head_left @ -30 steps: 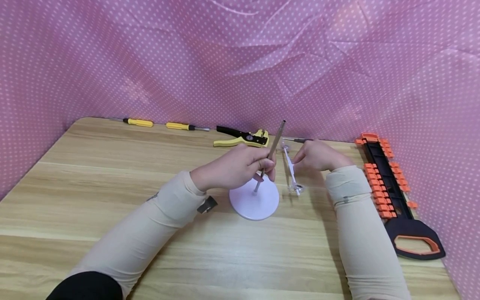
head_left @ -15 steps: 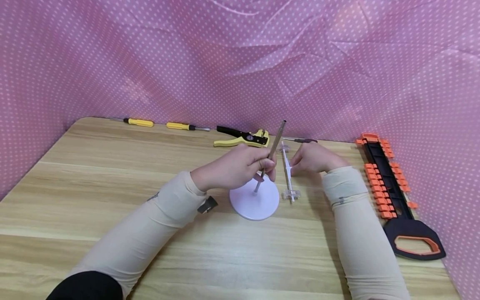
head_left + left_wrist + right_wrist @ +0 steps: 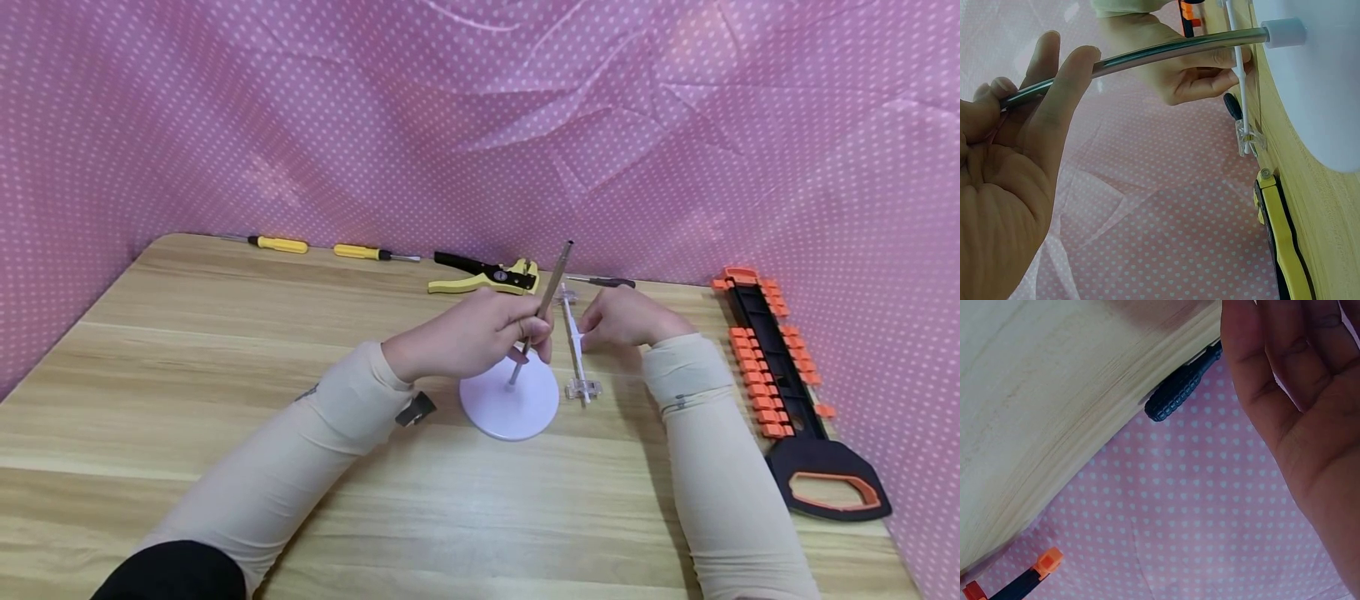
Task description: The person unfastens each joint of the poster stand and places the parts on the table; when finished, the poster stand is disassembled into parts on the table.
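My left hand (image 3: 480, 333) grips a slim metal rod (image 3: 553, 283) between thumb and fingers. The rod rises, tilted, from a short white socket (image 3: 1285, 32) on a round white base (image 3: 501, 412) on the table. To the right, my right hand (image 3: 633, 315) pinches a thin white bar (image 3: 577, 354) near its middle. Clear plastic clips (image 3: 582, 388) sit near both ends of the bar. In the right wrist view, the fingertips of my right hand (image 3: 1329, 437) are cut off and the bar is out of sight.
Along the back edge lie two yellow screwdrivers (image 3: 281, 245), a yellow-black wire stripper (image 3: 487, 275) and a dark-handled screwdriver (image 3: 1175, 390). A black and orange rack with a handle (image 3: 828, 475) lies at the right edge. Pink dotted cloth (image 3: 480, 125) hangs behind the table (image 3: 420, 517).
My right hand has shifted slightly left with the white bar, whose near end has swung left and toward me. My left hand and the rod stay put.
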A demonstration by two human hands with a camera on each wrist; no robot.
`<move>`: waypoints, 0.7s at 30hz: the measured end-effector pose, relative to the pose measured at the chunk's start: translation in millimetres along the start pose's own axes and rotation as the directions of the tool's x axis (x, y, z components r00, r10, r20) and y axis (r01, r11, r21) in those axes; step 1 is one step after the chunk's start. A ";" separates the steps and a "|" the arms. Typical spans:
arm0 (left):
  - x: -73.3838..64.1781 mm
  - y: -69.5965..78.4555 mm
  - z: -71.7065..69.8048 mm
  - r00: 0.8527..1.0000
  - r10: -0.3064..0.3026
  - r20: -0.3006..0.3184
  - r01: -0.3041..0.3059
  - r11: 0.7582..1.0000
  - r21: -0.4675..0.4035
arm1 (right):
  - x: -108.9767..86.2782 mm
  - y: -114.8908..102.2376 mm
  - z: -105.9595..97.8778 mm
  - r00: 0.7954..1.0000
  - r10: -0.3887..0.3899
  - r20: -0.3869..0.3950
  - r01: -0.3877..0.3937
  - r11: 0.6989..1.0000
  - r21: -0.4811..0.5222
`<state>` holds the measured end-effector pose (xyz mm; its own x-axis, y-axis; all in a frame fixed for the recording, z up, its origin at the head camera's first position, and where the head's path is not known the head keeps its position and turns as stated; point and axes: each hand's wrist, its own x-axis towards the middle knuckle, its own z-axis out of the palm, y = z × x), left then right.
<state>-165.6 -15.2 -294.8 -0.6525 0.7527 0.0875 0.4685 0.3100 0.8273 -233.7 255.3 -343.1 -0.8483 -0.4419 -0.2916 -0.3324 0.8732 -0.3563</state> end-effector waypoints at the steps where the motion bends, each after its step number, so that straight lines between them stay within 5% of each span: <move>1: 0.1 0.0 -0.1 1.000 0.000 0.000 0.000 1.000 0.002 | 0.1 0.1 0.1 1.000 0.000 0.003 0.000 1.000 0.000; 21: 0.2 0.5 0.4 1.000 0.004 -0.001 -0.004 1.000 0.018 | 0.3 1.1 1.6 0.999 -0.040 0.018 0.040 0.999 0.012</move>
<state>-165.2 -14.6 -294.6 -0.6515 0.7531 0.0913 0.4816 0.3176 0.8168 -233.7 255.8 -345.1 -0.8266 -0.4803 -0.2933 -0.3610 0.8524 -0.3784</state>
